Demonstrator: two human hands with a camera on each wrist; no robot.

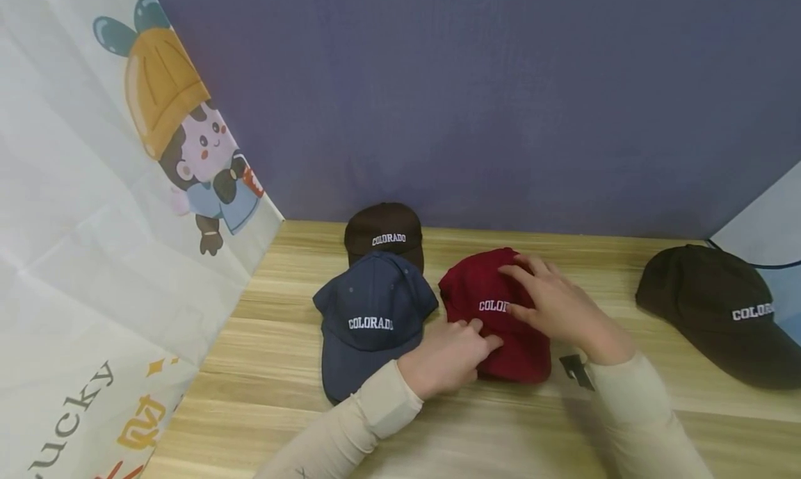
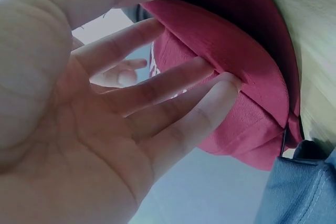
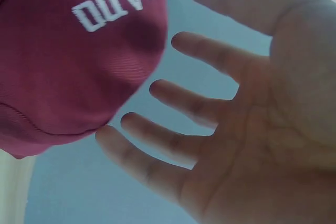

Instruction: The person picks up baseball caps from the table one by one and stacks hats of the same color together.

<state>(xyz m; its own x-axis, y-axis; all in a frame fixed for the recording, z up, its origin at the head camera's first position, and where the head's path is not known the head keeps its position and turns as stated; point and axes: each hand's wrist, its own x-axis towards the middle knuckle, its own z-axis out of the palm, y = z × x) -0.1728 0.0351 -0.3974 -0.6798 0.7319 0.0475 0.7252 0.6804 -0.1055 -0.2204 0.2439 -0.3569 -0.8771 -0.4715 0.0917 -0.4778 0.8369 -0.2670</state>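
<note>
A dark red baseball cap (image 1: 463, 284) with white lettering sits on the wooden table, brim toward the person. My left hand (image 1: 441, 357) is at the left side of its brim. In the left wrist view, the extended fingers (image 2: 184, 80) reach the seam between brim and crown, and the thumb lies by the brim's edge. Over the right side of the crown is my right hand (image 1: 557, 305), fingers spread. A narrow gap separates most of its fingertips from the cloth in the right wrist view. A navy cap (image 1: 372, 298) lies just left of the red one.
Behind the navy cap stands a dark brown cap (image 1: 384, 222), partly covered by it. Another dark brown cap (image 1: 694, 291) lies at the far right. A small black item (image 1: 576, 372) is near the right sleeve. A blue-grey wall (image 1: 475, 103) closes off the back, a printed white sheet (image 1: 75, 208) the left.
</note>
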